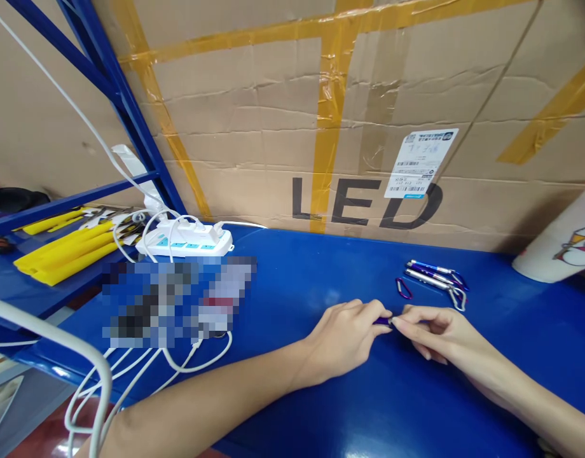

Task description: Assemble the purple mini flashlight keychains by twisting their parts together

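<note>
My left hand (347,334) is closed around a slim dark purple metal tube (382,321), most of it hidden by the fingers. A small silvery end of the tube sticks out to the right. At that end, my right hand (433,331) pinches with thumb and forefinger, the other fingers curled loosely. Just beyond the hands lies a loose purple carabiner (404,288). Behind it, several slim blue, purple and silver metal tubes (428,275) rest side by side, with a silver carabiner (458,298) at their right end.
A large taped cardboard box (254,140) stands along the back of the blue table (311,267). On the left are a white power strip (187,240), white cables (178,367), blurred-out items and yellow-sleeved objects (66,251) on a shelf. A white printed container (559,238) stands right.
</note>
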A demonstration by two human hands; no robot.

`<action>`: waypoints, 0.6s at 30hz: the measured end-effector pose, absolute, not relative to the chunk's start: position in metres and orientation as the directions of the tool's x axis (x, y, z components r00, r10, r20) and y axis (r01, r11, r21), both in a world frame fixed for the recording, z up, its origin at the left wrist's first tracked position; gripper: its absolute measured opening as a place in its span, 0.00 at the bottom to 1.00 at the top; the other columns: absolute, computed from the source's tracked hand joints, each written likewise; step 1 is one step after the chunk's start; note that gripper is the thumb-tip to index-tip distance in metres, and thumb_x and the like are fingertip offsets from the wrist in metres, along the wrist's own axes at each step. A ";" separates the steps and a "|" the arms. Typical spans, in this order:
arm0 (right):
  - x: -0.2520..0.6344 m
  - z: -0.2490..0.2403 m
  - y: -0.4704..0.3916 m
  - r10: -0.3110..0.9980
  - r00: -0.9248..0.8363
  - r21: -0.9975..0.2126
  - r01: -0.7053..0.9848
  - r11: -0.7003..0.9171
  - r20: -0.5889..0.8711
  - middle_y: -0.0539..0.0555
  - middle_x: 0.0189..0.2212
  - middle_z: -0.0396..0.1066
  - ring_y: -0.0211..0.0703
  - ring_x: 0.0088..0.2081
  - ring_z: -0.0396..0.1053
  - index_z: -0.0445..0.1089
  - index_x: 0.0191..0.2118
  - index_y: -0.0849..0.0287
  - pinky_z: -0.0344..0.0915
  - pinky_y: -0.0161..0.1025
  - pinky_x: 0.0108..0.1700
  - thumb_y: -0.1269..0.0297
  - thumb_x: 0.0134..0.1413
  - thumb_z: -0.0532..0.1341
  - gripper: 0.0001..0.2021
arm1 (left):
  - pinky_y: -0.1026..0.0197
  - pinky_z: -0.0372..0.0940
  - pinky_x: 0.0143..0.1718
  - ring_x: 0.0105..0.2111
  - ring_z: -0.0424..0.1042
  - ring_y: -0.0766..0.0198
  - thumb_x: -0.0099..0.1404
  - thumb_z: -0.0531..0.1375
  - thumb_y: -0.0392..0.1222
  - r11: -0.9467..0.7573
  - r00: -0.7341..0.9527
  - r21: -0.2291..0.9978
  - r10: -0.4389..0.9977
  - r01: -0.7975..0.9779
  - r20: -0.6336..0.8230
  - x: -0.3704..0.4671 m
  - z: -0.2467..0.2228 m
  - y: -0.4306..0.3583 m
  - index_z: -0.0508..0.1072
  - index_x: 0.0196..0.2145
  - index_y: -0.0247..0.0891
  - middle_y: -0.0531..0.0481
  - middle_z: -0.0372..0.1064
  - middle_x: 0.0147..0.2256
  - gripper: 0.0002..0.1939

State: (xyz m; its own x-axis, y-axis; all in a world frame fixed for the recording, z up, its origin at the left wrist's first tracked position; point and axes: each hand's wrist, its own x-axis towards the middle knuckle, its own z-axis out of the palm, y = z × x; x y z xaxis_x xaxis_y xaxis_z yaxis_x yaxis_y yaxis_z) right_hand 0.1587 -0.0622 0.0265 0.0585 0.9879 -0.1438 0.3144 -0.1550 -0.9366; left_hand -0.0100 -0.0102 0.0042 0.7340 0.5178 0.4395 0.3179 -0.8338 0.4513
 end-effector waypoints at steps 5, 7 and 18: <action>0.164 0.027 -0.057 0.999 0.011 -0.918 0.395 -0.034 -0.032 0.49 0.16 0.59 0.29 0.16 0.52 0.71 0.23 0.62 0.48 0.31 0.19 0.48 0.40 0.63 0.19 | 0.64 0.63 0.40 0.39 0.68 0.64 0.67 0.48 0.40 -0.766 0.714 0.540 0.590 0.348 0.377 -0.010 0.008 -0.011 0.61 0.41 0.38 0.51 0.68 0.39 0.07; 0.166 0.027 -0.056 1.000 -0.006 -0.923 0.386 0.011 0.009 0.50 0.20 0.62 0.29 0.17 0.55 0.71 0.23 0.62 0.51 0.31 0.19 0.49 0.40 0.63 0.17 | 0.64 0.63 0.38 0.38 0.69 0.64 0.67 0.48 0.40 -0.750 0.705 0.558 0.606 0.354 0.367 -0.009 0.009 -0.011 0.62 0.41 0.38 0.51 0.69 0.38 0.07; 0.169 0.026 -0.056 0.998 0.037 -0.926 0.372 -0.066 -0.056 0.47 0.13 0.56 0.29 0.16 0.51 0.68 0.22 0.62 0.46 0.30 0.18 0.48 0.39 0.63 0.19 | 0.64 0.62 0.42 0.39 0.69 0.65 0.67 0.47 0.41 -0.776 0.717 0.536 0.578 0.333 0.391 -0.006 0.014 -0.013 0.63 0.43 0.39 0.52 0.69 0.39 0.09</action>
State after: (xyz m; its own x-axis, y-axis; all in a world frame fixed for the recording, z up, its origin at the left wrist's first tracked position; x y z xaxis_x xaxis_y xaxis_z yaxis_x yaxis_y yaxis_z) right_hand 0.1694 -0.0565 0.0262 0.0368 0.9977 -0.0565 0.3718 -0.0661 -0.9260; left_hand -0.0061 -0.0128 0.0137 0.7166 0.5776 0.3911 0.3331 -0.7760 0.5357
